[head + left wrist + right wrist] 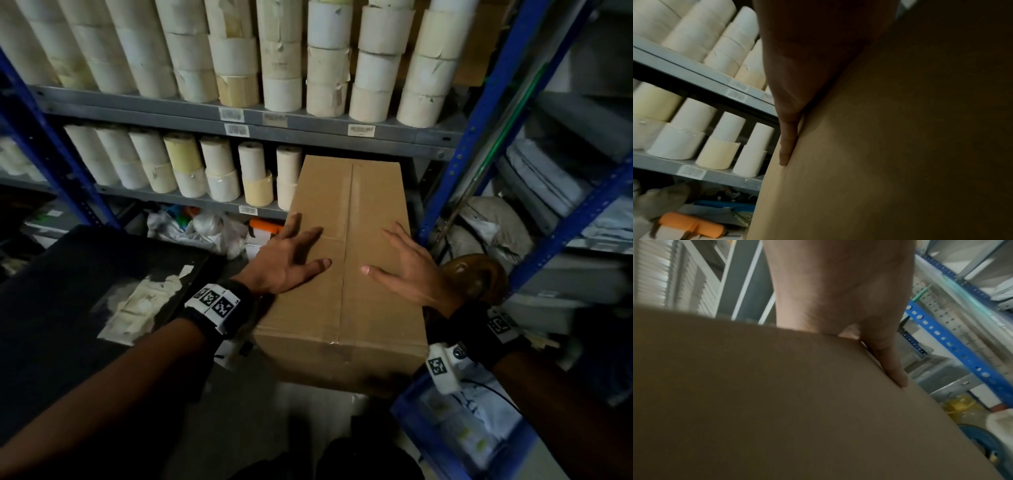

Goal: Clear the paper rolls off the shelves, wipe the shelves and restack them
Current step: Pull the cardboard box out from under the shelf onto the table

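Long brown cardboard box, smooth taped top; round paper rolls stacked on grey metal shelves; left hand, right hand, fingers spread flat on box, holding nothing

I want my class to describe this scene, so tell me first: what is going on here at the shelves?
A person has both hands flat on top of a taped cardboard box that stands in front of the shelving. The left hand and the right hand rest on it with fingers spread, gripping nothing. Behind the box, the paper rolls stand stacked on the grey shelves, so clearing has not visibly begun on these levels.
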